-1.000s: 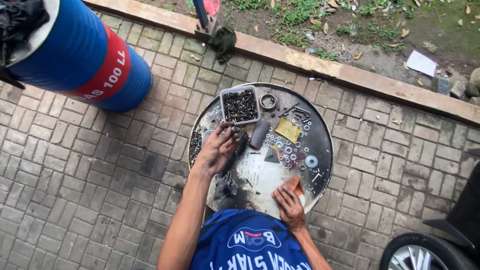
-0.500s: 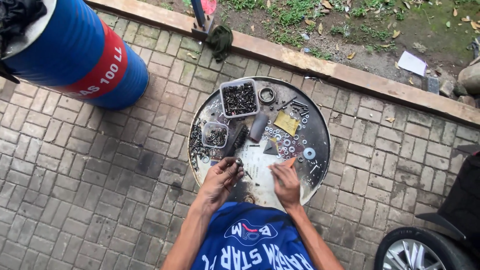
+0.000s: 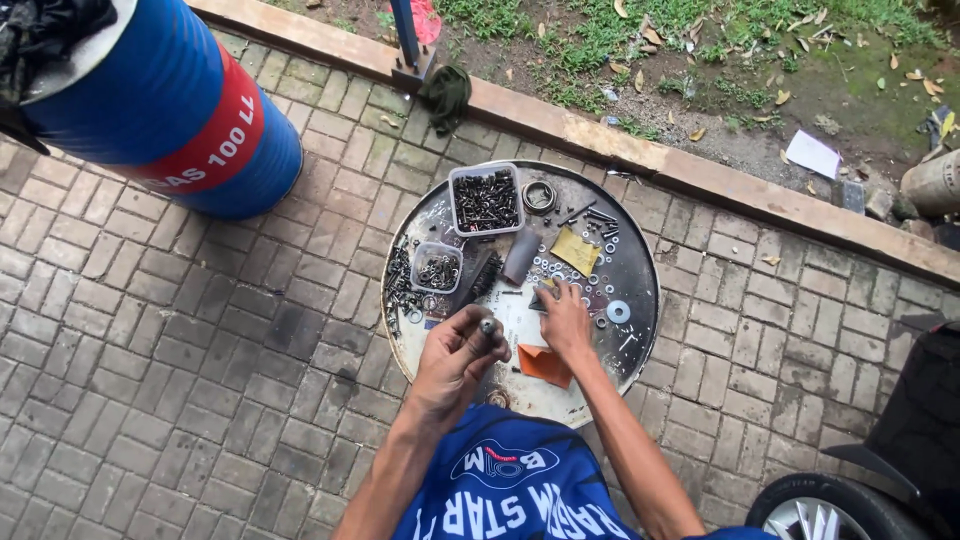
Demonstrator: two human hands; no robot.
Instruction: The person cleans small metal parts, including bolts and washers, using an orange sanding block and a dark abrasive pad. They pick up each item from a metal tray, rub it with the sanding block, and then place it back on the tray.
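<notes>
The work area is an outdoor floor of grey paving bricks (image 3: 200,330), bordered along the upper frame by a concrete kerb and a strip of grass. At centre frame a round metal lid (image 3: 640,300) lies flat on the bricks and serves as the bench, keeping loose hardware off the ground and within reach. A blue drum (image 3: 170,110) lies at upper left.

The left hand (image 3: 455,360) is raised at lower centre, its grip closed on a small bolt (image 3: 488,326) pinched at the fingertips with the head up, apparently for inspection. The right hand (image 3: 565,320) rests on the lid among scattered washers (image 3: 618,312); whether its grip encloses a part cannot be determined.

A large clear tray of screws (image 3: 485,198) and a smaller tub (image 3: 437,268) stand at the lid's upper left, sorting fasteners by kind. An orange scrap (image 3: 545,365) lies just below the right hand.
</notes>
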